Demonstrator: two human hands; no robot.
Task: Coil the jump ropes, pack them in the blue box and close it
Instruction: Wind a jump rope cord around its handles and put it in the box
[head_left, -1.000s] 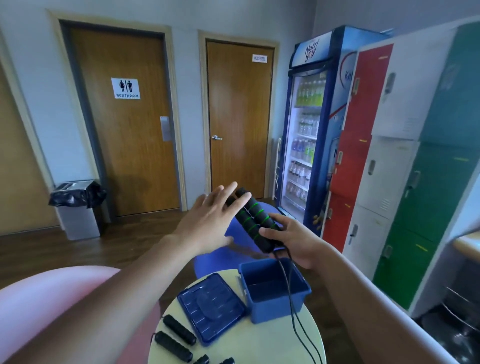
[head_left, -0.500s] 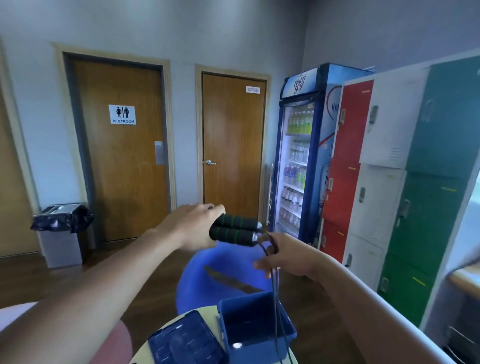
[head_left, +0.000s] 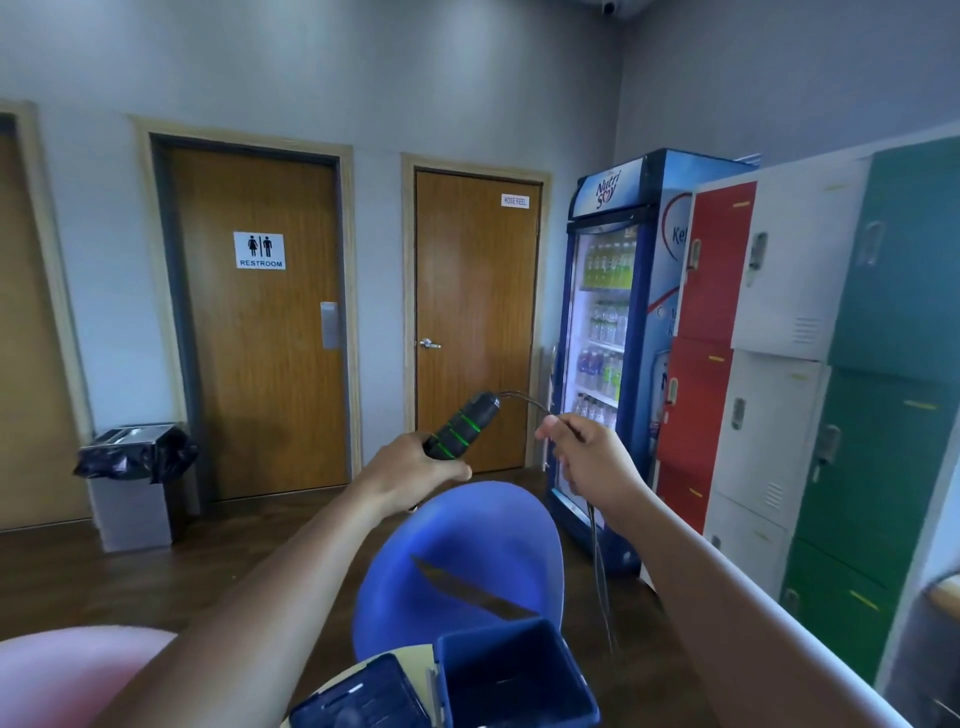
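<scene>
The left hand is raised in front of the chest, fingers and thumb curled round the lower end of a black foam jump-rope handle with bright green rings, which tilts up and to the right out of the fist (whether a second handle sits behind it I cannot tell). From the top of the handle a thin dark rope cord arcs across to the right hand, which pinches it between thumb and fingertips, the remaining fingers loosely curled; below that hand the cord hangs straight down, passing just to the right of the open blue plastic box at the bottom edge of the view. The box stands upright on a round cream table, and nothing can be made out inside it. Its ribbed dark blue lid lies flat just beside it on the left, touching or nearly so. Behind the table is a rounded blue plastic chair, and a pink rounded shape fills the lower left corner. Farther back, on a dark wood floor, stand a grey bin lined with a black bag, a wooden door with a restroom sign, a lit blue drinks fridge and a bank of red, white and green lockers.
</scene>
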